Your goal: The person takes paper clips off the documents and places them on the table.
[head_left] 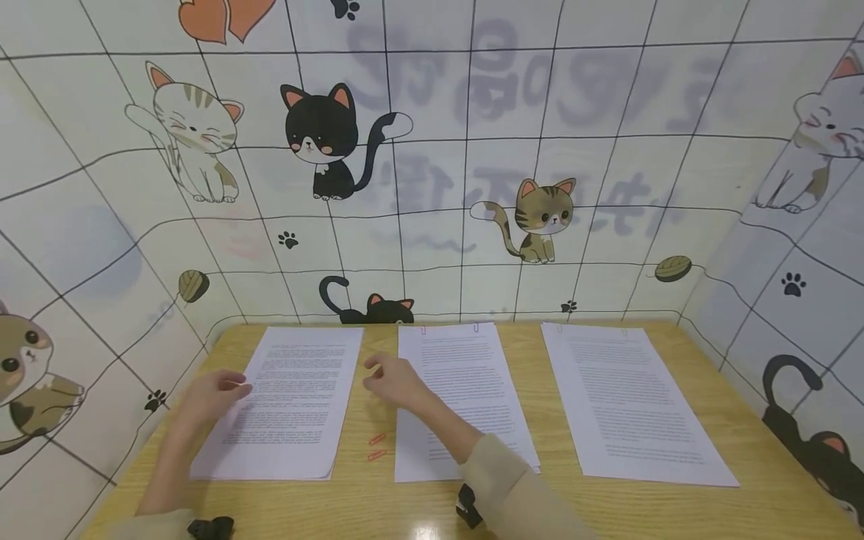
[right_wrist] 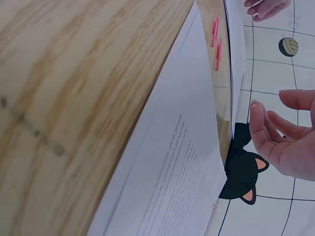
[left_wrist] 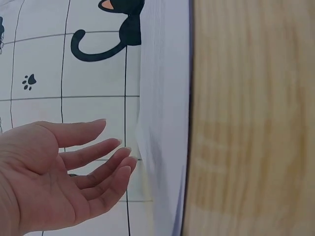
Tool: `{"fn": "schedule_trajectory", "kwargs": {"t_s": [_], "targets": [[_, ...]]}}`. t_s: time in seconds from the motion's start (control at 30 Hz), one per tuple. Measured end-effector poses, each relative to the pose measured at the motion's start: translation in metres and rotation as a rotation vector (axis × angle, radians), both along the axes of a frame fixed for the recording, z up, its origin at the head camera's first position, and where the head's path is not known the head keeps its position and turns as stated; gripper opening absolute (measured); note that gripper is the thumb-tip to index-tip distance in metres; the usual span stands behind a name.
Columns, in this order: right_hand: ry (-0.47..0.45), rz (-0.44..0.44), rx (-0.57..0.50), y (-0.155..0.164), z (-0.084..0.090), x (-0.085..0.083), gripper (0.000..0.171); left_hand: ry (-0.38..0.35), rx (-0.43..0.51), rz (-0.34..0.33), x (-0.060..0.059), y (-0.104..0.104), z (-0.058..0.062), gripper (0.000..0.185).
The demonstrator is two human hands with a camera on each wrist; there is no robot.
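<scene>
Two pale sleeves (head_left: pixel 523 487) cross the near edge of the surface (head_left: pixel 367 506); just beyond, two loose red clips (head_left: pixel 377 439) lie between the left stack (head_left: pixel 290 409) and middle stack (head_left: pixel 466 397), presumably for easy reach. Left hand (head_left: pixel 211 397) by the left stack's outer edge, right hand (head_left: pixel 394 381) near that gap: each grip empty, fingers apart! Three stacks counting the right stack (head_left: pixel 631 397); toward the far edge, two fastened clips (head_left: pixel 475 328) apiece likely keep middle and right sheets together.

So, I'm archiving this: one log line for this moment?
left hand: empty, near left papers; right hand: empty, near middle papers; red clips: on table
</scene>
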State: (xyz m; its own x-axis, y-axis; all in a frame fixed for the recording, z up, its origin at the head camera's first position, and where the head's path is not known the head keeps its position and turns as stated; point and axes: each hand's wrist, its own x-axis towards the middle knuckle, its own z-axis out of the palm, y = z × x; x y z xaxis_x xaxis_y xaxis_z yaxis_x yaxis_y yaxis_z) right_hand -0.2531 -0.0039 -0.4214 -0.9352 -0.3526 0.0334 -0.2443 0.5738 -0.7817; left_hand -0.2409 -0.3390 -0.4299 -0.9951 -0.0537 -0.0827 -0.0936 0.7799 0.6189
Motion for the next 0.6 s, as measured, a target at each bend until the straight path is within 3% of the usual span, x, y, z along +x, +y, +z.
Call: {"fn": "schedule_trajectory", "kwargs": {"t_s": [0.3, 0.47, 0.6], "targets": [[-0.018, -0.061, -0.049, 0.028, 0.001, -0.005, 0.035, 0.086, 0.026, -0.059, 0.004, 0.032, 0.010, 0.041], [-0.062, -0.093, -0.113, 0.047, 0.003, -0.008, 0.035, 0.104, 0.056, -0.096, 0.007, 0.054, 0.016, 0.040], [-0.063, -0.119, -0.106, 0.061, 0.003, -0.010, 0.034, 0.127, 0.063, -0.133, 0.008, 0.072, 0.018, 0.036]]}}
